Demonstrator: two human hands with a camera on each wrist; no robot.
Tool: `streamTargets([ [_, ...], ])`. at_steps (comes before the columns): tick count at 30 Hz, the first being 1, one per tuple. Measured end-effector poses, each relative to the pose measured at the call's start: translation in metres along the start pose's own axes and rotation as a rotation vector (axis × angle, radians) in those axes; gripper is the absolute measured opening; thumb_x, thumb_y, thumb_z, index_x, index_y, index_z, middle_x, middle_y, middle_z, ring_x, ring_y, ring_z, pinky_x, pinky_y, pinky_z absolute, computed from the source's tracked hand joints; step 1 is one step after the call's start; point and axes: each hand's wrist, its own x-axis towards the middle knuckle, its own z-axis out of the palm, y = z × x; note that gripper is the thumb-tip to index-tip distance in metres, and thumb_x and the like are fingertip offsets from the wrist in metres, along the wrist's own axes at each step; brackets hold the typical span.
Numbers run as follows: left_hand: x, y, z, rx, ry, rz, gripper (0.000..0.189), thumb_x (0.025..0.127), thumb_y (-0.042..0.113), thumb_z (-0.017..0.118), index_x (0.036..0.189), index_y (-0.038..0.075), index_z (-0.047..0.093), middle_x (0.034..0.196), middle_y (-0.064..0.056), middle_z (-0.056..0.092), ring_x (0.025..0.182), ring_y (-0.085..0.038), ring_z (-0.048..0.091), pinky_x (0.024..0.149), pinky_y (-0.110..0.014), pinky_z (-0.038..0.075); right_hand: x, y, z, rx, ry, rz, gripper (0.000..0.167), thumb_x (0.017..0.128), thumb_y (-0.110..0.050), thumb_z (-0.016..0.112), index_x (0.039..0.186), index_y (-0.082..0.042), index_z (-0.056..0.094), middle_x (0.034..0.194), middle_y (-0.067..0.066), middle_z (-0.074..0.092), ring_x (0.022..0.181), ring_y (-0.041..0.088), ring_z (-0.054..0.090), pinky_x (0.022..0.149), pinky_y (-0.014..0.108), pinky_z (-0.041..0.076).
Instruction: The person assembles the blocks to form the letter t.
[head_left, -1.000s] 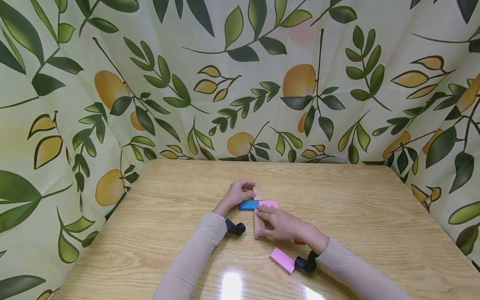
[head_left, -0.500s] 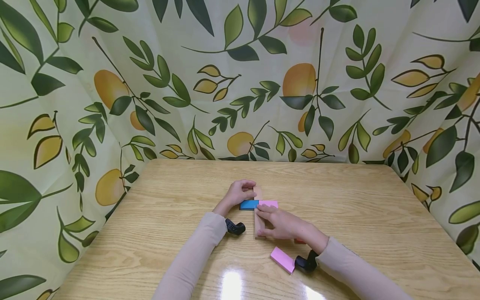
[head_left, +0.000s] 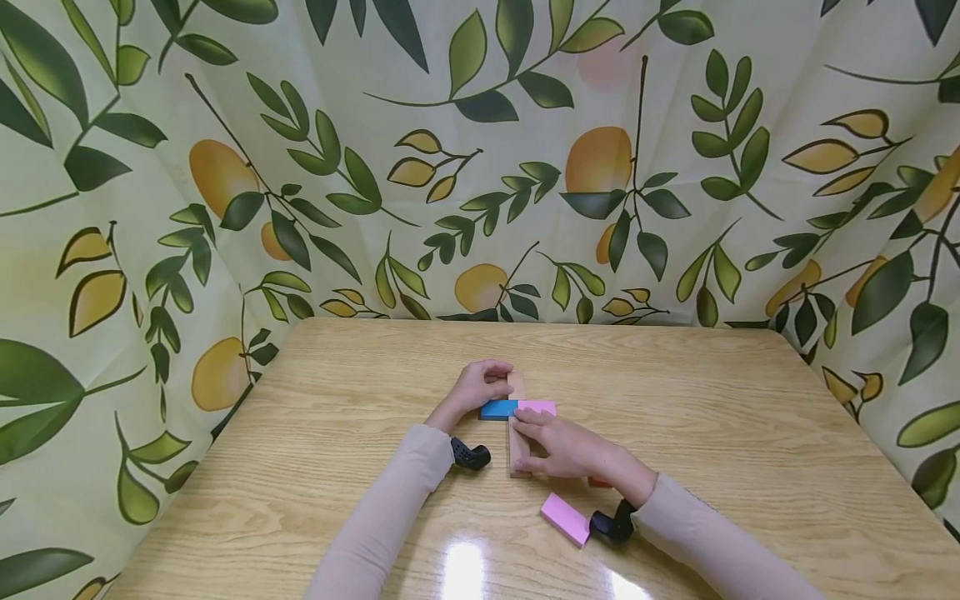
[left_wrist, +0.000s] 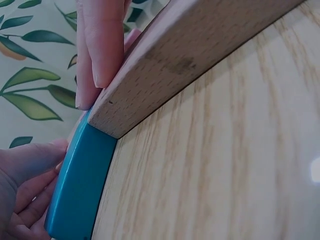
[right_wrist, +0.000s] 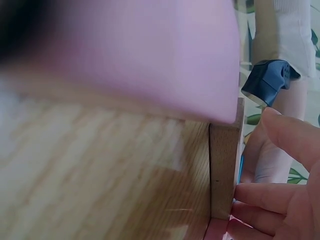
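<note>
Wooden blocks lie in a cross on the table: a blue block point(head_left: 497, 409) left, a pink block point(head_left: 542, 407) right, a plain block point(head_left: 517, 384) at the far side and another plain block point(head_left: 517, 450) at the near side. My left hand point(head_left: 474, 385) curls at the far plain block, thumb and fingers against its left side and far end. In the left wrist view its thumb tip lies by the blue block point(left_wrist: 82, 185). My right hand point(head_left: 566, 446) spreads over the near plain block, its extended fingers resting near the centre where the blocks meet.
A loose pink block point(head_left: 564, 521) lies nearer the front, beside the right wrist's black camera point(head_left: 613, 525). Part of a red block point(head_left: 598, 482) shows under the right wrist. Leaf-patterned cloth point(head_left: 480, 208) hangs around the wooden table point(head_left: 337, 400).
</note>
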Motion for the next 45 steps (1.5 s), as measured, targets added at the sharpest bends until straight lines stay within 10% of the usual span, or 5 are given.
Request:
streamTargets([
  [30,-0.016,0.003,-0.001,0.168,0.012,0.069,0.033,0.091,0.011,0.065,0.122,0.003,0.064,0.130,-0.015,0.064,0.128,-0.032,0.056,0.111,-0.046,0.044,-0.003,-0.001,0.000,0.042,0.023,0.016,0.067,0.092,-0.045,0.061,0.144,-0.006,0.045,0.156,0.015,0.035,0.145,0.037,0.034,0.117,0.054,0.033],
  [45,-0.033,0.013,-0.002,0.342,-0.083,0.166,0.035,0.094,0.013,0.060,0.127,0.003,0.060,0.134,-0.015,0.061,0.131,-0.031,0.053,0.114,-0.044,0.041,-0.010,0.001,0.000,0.042,0.095,-0.046,0.057,0.093,-0.032,0.063,0.138,0.000,0.049,0.142,0.019,0.053,0.134,0.035,0.050,0.111,0.050,0.042],
])
